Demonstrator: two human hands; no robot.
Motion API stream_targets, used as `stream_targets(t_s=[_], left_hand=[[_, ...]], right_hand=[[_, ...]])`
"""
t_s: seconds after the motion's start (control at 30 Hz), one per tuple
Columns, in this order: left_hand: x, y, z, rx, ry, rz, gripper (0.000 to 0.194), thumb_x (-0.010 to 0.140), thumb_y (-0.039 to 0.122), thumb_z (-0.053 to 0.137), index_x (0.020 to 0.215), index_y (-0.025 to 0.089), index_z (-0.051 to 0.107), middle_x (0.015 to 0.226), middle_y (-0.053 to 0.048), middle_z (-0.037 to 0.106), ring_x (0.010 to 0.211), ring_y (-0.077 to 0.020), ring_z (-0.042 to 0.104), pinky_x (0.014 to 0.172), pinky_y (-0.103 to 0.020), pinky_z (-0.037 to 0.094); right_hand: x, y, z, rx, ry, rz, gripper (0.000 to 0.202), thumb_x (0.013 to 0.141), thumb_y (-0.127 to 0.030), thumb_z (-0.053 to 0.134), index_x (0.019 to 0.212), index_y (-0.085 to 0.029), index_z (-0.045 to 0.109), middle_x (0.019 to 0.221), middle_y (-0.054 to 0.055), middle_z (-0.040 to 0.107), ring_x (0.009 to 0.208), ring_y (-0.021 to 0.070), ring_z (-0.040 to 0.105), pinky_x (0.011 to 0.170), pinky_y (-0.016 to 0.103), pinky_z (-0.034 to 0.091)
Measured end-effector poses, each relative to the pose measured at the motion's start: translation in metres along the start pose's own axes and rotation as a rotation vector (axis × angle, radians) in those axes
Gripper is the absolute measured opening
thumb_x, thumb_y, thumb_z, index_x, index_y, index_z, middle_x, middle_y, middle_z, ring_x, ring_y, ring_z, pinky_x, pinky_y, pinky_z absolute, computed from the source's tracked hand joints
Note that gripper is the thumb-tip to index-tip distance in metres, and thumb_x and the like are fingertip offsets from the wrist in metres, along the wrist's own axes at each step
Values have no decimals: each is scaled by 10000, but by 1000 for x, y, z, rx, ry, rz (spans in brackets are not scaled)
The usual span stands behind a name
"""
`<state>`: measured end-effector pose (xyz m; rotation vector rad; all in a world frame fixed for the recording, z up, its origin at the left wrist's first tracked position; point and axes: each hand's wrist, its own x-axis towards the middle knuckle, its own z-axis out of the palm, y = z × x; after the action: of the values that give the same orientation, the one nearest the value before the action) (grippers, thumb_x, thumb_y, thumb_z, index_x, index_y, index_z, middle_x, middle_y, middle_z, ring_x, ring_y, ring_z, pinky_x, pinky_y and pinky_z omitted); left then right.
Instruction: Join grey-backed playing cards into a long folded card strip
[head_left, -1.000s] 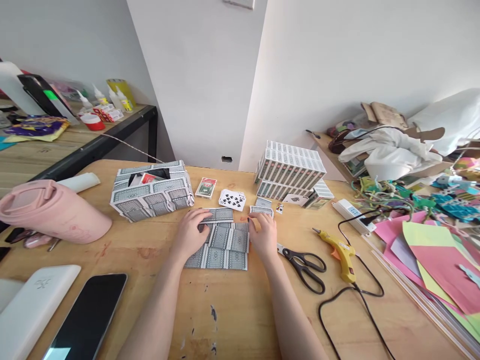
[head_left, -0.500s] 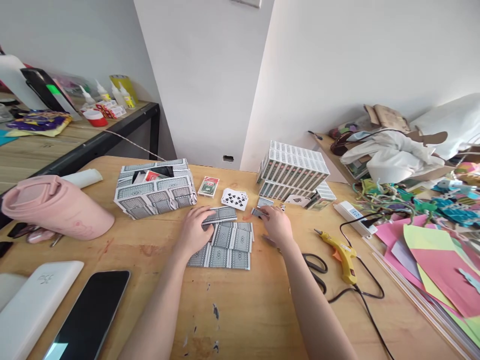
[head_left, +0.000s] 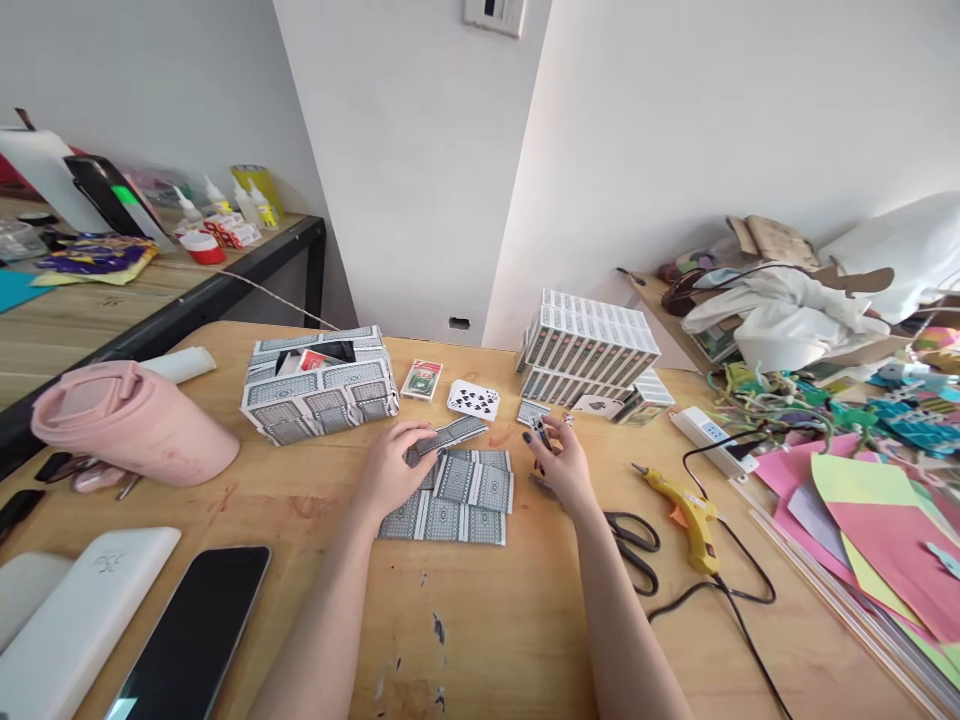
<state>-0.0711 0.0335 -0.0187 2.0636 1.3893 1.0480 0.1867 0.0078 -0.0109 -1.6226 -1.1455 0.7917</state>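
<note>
My left hand (head_left: 394,468) is closed on a strip of folded playing cards (head_left: 463,431), patterned grey on the back, its right end tilted up. Below it, panels of folded cards (head_left: 457,522) lie flat on the table, partly covered by that hand. Between the fingertips of my right hand (head_left: 566,465) is a small folded playing card (head_left: 539,447), held on edge. Another folded card (head_left: 530,411) lies just beyond those fingers. A face-up card pile (head_left: 473,400) sits between and beyond both hands. Black-handled scissors (head_left: 636,535) lie partly under my right wrist.
A box built from folded cards (head_left: 322,395) stands at the back left, beside a card pack (head_left: 422,380). Stacked card packs (head_left: 589,345) stand back right. Right of the scissors lies a yellow glue gun (head_left: 694,520) with its cord. A pink tumbler (head_left: 135,425) and a phone (head_left: 195,630) are left.
The view has shifted slightly. My left hand has tilted the strip. The small folded card in my right hand has turned upright and come nearer, away from the one behind it.
</note>
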Motion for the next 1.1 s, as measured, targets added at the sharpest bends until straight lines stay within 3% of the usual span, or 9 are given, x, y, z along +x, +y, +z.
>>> stream_targets(t_s=[0.23, 0.43, 0.5, 0.63, 0.7, 0.8, 0.87, 1.0, 1.1], left_hand=[[-1, -3, -2, -53, -16, -157, 296, 851, 377, 443, 963, 202, 654, 970, -60, 694, 896, -203, 637, 802, -302, 480], [-1, -8, 1, 5, 31, -171, 276, 836, 331, 455, 993, 204, 642, 963, -75, 699, 875, -221, 646, 782, -312, 477], [0, -8, 1, 8, 72, -202, 273, 824, 323, 462, 986, 198, 642, 937, -83, 700, 848, -228, 649, 760, -319, 480], [2, -5, 1, -168, 167, -274, 257, 800, 308, 481, 974, 180, 621, 911, -74, 686, 834, -211, 642, 769, -312, 481], [4, -3, 2, -337, 215, -308, 251, 783, 338, 511, 946, 173, 606, 894, -59, 668, 840, -198, 628, 773, -307, 486], [7, 1, 3, -605, 261, -414, 320, 740, 435, 560, 913, 166, 574, 837, -31, 626, 773, -184, 605, 678, -308, 515], [8, 3, 2, -731, 287, -471, 359, 709, 474, 585, 893, 167, 557, 838, -25, 606, 752, -179, 592, 615, -303, 523], [10, 6, 0, -809, 336, -493, 360, 691, 461, 608, 891, 167, 551, 869, -31, 593, 790, -190, 589, 592, -302, 529], [11, 5, -3, -805, 336, -502, 341, 701, 442, 603, 896, 166, 551, 865, -30, 592, 803, -192, 589, 590, -296, 531]], right_hand=[[1, -2, -1, -442, -128, -110, 260, 771, -207, 447, 898, -214, 674, 840, 43, 675, 815, 197, 598, 740, 314, 459], [6, -6, -3, -749, -55, -208, 288, 763, -181, 501, 988, -218, 678, 1079, 95, 635, 1087, 297, 486, 870, 423, 388], [9, -11, 0, -749, -44, -265, 309, 772, -180, 502, 1042, -209, 651, 1131, 98, 611, 1106, 295, 477, 899, 443, 370], [23, -25, 18, -573, -161, -380, 274, 785, -187, 506, 1025, -180, 638, 1104, 88, 620, 1052, 215, 532, 915, 336, 393], [34, -31, 31, -527, -165, -314, 291, 778, -228, 534, 1051, -185, 623, 1089, 79, 627, 1040, 210, 543, 896, 315, 404], [51, -34, 50, -505, -90, -34, 415, 751, -331, 587, 1123, -148, 580, 1114, 123, 611, 993, 231, 570, 841, 319, 421], [61, -33, 58, -498, -68, 54, 501, 704, -367, 636, 1123, -101, 571, 1076, 162, 622, 971, 256, 579, 791, 325, 433], [73, -28, 65, -455, -97, 126, 330, 589, -326, 722, 836, -116, 661, 814, 117, 680, 790, 226, 621, 624, 265, 437], [77, -26, 65, -384, -135, 188, 178, 591, -304, 700, 623, -137, 646, 578, 59, 637, 561, 162, 586, 481, 228, 392]])
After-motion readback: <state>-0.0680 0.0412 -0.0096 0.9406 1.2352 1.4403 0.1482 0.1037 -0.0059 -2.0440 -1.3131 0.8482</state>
